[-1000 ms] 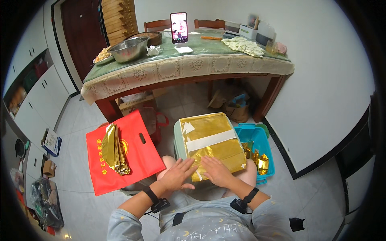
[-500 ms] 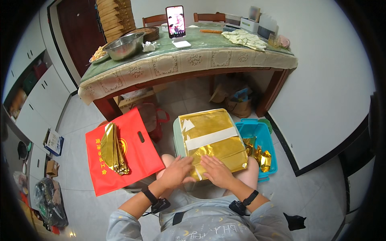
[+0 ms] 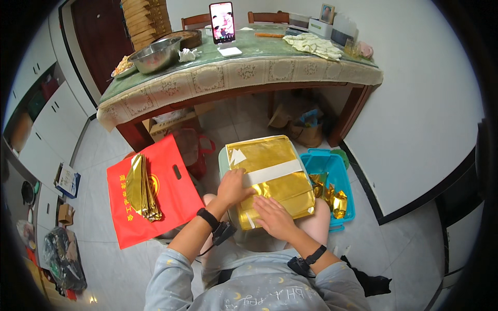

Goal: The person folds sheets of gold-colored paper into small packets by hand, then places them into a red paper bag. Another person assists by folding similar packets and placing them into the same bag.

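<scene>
Gold paper (image 3: pixel 285 147) on a pale green stool (image 3: pixel 223 163)

The largest thing I see is the surface (image 3: pixel 270 47) at the back, green on top, with a pale patterned cloth (image 3: pixel 210 78) over its edge. Next is the red bag (image 3: pixel 184 202), spread out at the left. The gold paper lies flat on the stool. Just beside it, at the right, stands a blue basket (image 3: pixel 346 181) with shiny gold pieces (image 3: pixel 340 205) inside. A bundle of folded gold strips (image 3: pixel 142 192) lies on the red bag. The left hand (image 3: pixel 233 187) rests at the paper's left edge, partly open; whether it grips something, I cannot tell. The right hand (image 3: pixel 276 218) is flat upon the near part, fingers stretched, grasping nothing visible. Smallest is a white strip (image 3: pixel 277 172) across the paper.
</scene>
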Demonstrator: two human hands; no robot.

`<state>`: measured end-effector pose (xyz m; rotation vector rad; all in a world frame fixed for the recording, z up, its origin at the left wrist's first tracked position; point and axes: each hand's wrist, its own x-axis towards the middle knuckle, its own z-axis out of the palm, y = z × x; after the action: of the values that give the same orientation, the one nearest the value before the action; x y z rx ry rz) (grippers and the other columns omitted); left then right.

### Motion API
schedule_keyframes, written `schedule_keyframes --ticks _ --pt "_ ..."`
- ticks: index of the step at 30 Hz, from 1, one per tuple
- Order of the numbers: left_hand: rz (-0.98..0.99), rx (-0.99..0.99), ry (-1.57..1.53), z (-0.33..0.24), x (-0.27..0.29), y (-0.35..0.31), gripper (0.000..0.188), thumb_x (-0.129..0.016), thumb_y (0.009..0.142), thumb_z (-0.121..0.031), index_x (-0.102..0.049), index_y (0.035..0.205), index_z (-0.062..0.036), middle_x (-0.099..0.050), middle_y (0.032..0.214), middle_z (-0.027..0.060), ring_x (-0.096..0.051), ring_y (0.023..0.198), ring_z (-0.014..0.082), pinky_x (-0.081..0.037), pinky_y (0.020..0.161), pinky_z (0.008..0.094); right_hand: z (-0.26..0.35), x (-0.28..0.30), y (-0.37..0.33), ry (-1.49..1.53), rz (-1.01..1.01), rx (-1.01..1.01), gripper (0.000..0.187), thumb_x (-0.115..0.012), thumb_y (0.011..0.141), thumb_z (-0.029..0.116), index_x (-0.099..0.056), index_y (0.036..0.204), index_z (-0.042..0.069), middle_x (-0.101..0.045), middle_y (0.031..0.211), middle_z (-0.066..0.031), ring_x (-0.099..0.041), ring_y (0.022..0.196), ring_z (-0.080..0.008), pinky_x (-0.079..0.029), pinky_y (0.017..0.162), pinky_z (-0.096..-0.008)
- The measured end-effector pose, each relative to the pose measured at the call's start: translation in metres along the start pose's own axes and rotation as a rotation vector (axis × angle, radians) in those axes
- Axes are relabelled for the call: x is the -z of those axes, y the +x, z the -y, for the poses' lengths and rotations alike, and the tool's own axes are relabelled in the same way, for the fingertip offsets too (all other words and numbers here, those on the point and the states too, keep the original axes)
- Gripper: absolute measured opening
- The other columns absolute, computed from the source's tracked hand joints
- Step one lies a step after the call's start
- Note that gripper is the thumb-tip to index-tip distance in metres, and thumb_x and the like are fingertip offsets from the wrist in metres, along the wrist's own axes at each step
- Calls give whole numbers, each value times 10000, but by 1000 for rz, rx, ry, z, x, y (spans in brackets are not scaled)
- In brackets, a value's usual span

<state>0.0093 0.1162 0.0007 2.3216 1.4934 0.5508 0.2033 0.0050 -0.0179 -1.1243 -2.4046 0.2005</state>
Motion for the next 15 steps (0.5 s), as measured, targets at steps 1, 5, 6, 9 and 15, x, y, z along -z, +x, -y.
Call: schedule_keyframes --ticks 1,5,6,9,15 --pt "48 33 34 -1 2 5 751 -845 683 -387 -563 1238 33 -641 1160 242 -588 1092 413 -480 944 446 0 0 1 -5 -7 4 492 -633 918 242 -522 1338 11 -465 1462 -162 -418 1377 -317 -328 1136 -468" --pt "272 170 23 4 7 26 698 -860 632 -434 -644 1147 -16 -692 1066 216 -652 1020 382 -525 873 437 1 -1 0 -43 0 -2 512 -630 911 251 -515 1346 7 -458 1469 -151 -398 1392 -298 -310 1149 -449" --pt "307 167 50 5 9 31 672 -854 621 -444 -683 1122 -31 -703 1065 209 -676 1012 350 -536 866 418 2 -1 0 -51 4 1 513 -631 911 252 -515 1347 8 -459 1468 -151 -398 1392 -297 -310 1149 -448" --pt "472 205 17 1 18 41 684 -852 624 -429 -687 1152 -27 -697 1106 205 -672 1042 337 -533 886 398 1 -1 -2 -56 12 -8 518 -632 908 255 -514 1348 9 -461 1466 -150 -400 1391 -293 -311 1149 -445" --pt "443 143 82 -4 16 38 619 -788 667 -412 -697 1125 -6 -712 1045 208 -690 971 329 -534 851 371 1 -2 0 -45 -9 -10 515 -641 901 256 -525 1340 13 -482 1444 -148 -409 1384 -293 -311 1150 -442"
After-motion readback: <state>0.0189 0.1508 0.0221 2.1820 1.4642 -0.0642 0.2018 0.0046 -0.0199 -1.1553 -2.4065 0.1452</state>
